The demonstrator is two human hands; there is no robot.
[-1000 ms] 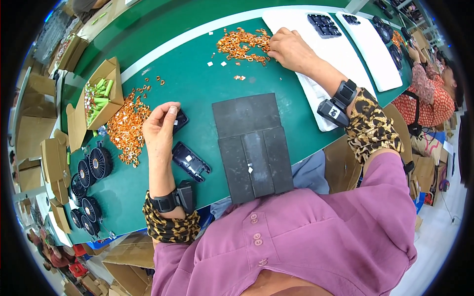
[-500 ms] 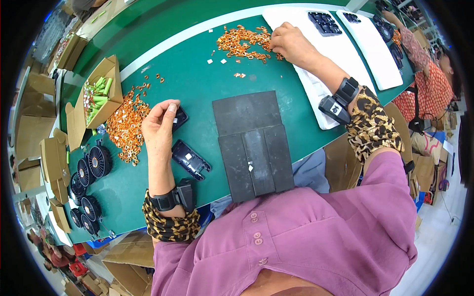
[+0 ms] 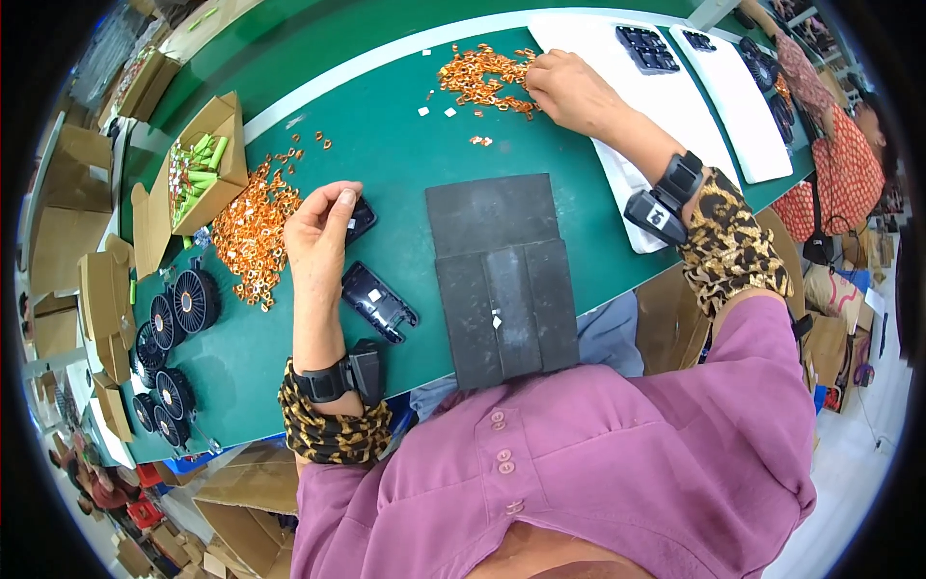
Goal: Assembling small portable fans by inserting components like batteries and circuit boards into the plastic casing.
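My left hand [image 3: 323, 232] hovers above the left part of the bench with thumb and fingertips pressed together; anything in the pinch is too small to make out. Beneath and beside it lie two dark glossy plastic shells [image 3: 379, 301], one partly covered by the hand. My right hand [image 3: 576, 95] reaches to the far side, its fingers curled down at the right edge of a pile of small orange ring-like parts [image 3: 479, 77]. Its fingertips are partly hidden, so what they grip cannot be seen. Between my forearms rests a black folded pad [image 3: 497, 222] with a small white piece on it.
A larger heap of orange parts [image 3: 253, 232] lies at left, beside a cardboard box [image 3: 231, 145] of green cylindrical cells. Several black fans [image 3: 196, 299] stand at the left edge. White foam sheets [image 3: 627, 116] carry dark parts at right. A co-worker [image 3: 849, 174] sits beyond.
The view has shifted slightly, so the bench items appear a little farther right. My right hand stays at the orange pile and my left hand keeps its pinch.
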